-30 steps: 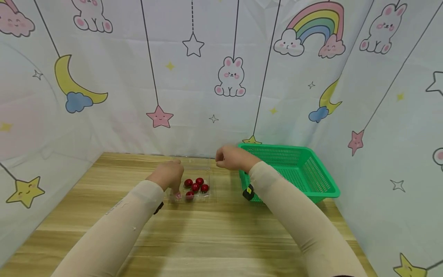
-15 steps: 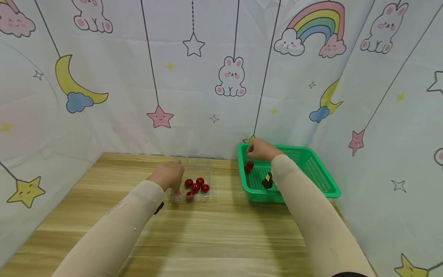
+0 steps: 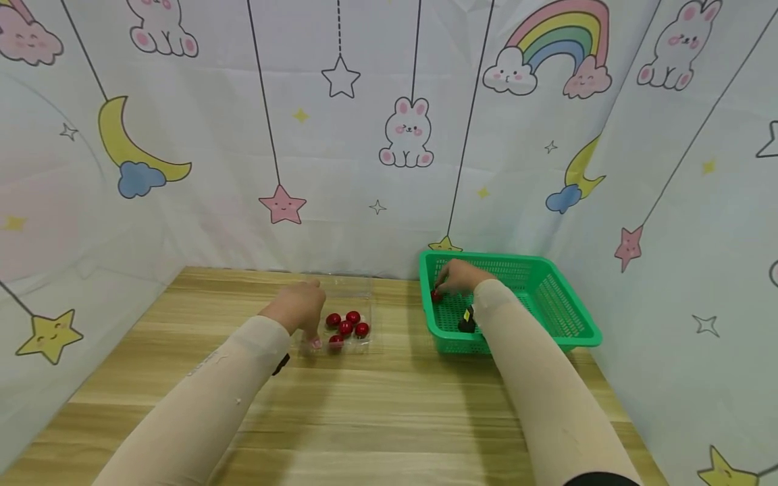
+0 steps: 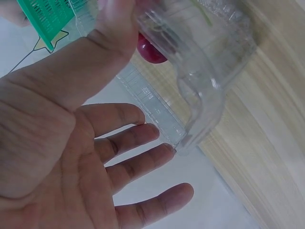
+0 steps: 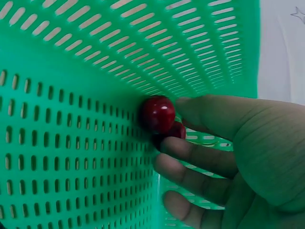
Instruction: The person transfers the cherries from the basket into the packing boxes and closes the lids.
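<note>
In the head view my left hand [image 3: 298, 307] is at the left side of a clear plastic box [image 3: 369, 304] with several dark red cherries [image 3: 345, 328] in it. In the left wrist view the thumb presses on the box's rim, and the spread fingers reach the lid side, some touching it. My right hand [image 3: 462, 277] is inside the left end of a green basket [image 3: 510, 343]. The right wrist view shows two cherries [image 5: 158, 114] against the basket wall. Thumb and index finger stand apart around them, the index fingertip partly covering the lower cherry.
Both stand on a wooden table [image 3: 365, 418], the basket to the right of the box. A white patterned curtain [image 3: 365, 169] hangs behind the table and along its sides.
My right hand has moved right from between the box and the basket, over the basket's rim, then down to the cherries inside. My left hand has stayed at the box.
</note>
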`<state>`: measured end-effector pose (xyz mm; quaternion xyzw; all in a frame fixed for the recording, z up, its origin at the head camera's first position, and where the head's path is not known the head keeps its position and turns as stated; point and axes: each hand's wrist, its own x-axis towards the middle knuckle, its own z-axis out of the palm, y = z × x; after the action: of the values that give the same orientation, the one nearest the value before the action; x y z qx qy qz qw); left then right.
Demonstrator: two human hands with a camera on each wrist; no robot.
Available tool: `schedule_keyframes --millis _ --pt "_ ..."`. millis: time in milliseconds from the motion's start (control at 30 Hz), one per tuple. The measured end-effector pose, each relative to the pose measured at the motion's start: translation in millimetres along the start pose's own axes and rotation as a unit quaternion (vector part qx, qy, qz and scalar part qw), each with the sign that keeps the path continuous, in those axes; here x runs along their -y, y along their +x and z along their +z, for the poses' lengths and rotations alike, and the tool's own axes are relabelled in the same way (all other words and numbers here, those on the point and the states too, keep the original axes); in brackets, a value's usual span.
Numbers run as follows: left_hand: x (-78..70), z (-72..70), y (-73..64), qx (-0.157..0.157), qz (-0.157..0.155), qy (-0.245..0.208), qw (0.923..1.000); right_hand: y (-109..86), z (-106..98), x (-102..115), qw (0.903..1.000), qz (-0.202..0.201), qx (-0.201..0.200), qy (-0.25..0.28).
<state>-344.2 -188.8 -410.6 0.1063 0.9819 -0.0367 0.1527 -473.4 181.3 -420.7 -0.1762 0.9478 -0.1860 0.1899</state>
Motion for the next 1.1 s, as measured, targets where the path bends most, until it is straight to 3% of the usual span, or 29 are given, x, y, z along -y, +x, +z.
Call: schedule_keyframes --millis 167,500,1100 --pt "-0.6 -2.5 -3.2 -0.001 0.001 -0.005 1.0000 2.3 2.0 2.4 0.9996 0.004 0.028 -0.010" --pt "-4.2 -8.3 -12.8 -0.002 0.006 0.007 1.0000 8.7 3.4 2.8 0.9986 -0.003 0.043 -0.031" --pt "-4.1 -3.9 -5.1 0.002 0.006 0.003 1.0000 14.3 6.0 -6.2 0.9992 0.007 0.038 -0.005"
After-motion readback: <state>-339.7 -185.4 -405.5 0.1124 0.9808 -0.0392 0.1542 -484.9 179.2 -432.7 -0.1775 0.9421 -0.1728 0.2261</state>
